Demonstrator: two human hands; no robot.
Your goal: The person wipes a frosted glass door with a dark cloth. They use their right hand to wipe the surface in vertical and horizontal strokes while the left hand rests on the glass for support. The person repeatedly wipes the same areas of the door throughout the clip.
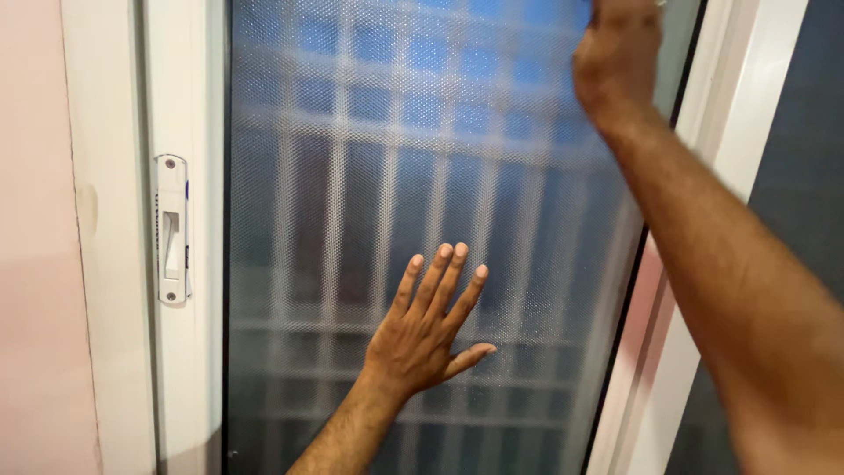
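A frosted, textured glass pane (352, 176) fills a white sliding window frame (189, 105); pale bars show blurred behind it. My left hand (431, 321) lies flat on the lower middle of the glass, fingers spread and pointing up, holding nothing. My right hand (617, 53) reaches up to the pane's top right corner, its back toward me and its fingertips cut off by the picture's top edge. Whether it holds anything there is hidden.
A white latch plate (172, 230) sits on the left frame upright. A pink wall (35, 264) lies to the left. A second white frame upright (738, 105) and a dark screen panel (809, 158) stand at the right.
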